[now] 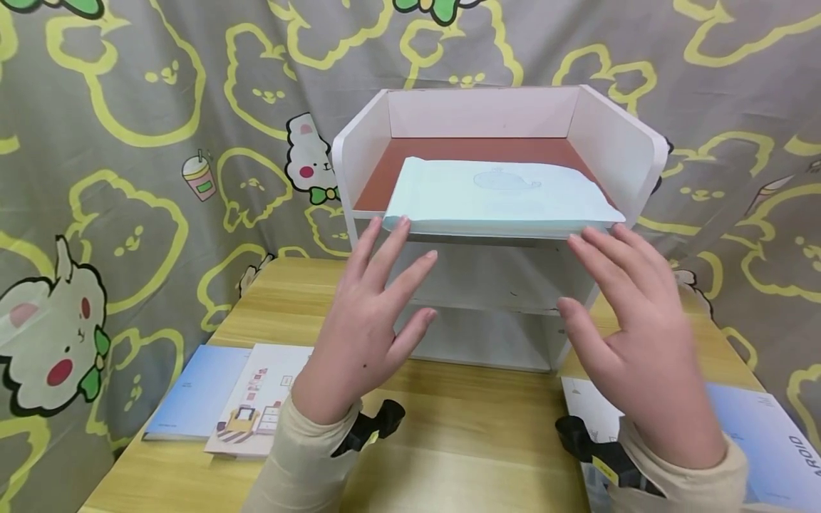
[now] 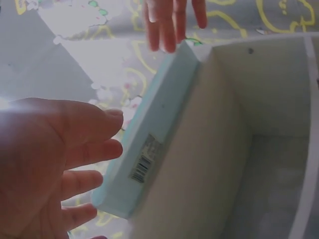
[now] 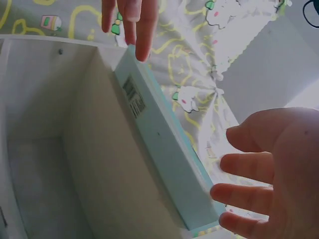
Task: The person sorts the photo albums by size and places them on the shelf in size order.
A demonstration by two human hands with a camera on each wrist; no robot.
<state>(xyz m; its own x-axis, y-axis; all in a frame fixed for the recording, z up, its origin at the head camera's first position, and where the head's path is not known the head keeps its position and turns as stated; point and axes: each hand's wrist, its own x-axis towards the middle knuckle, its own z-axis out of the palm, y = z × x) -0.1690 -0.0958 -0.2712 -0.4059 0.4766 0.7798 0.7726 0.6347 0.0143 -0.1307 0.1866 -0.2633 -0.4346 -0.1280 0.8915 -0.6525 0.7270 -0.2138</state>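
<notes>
Pale-blue packet [image 1: 500, 196] lies flat in the open top tier of the white shelf unit [image 1: 618, 142], on its red-brown board [image 1: 436, 147], long front side at the lip. I see a barcode label [image 2: 145, 160] on that side. Two white-walled lower compartments [image 1: 494, 274] sit below. Left hand [image 1: 362, 328] is at the packet's left front corner, fingers straight and spread wide; right hand [image 1: 648, 335] at the right front corner, also wide. Can't tell from my feeds whether fingertips actually touch. Desk [image 1: 442, 449] carries the unit, plus a white book [image 1: 240, 420] overlapping a blue book [image 1: 195, 392] on the left.
</notes>
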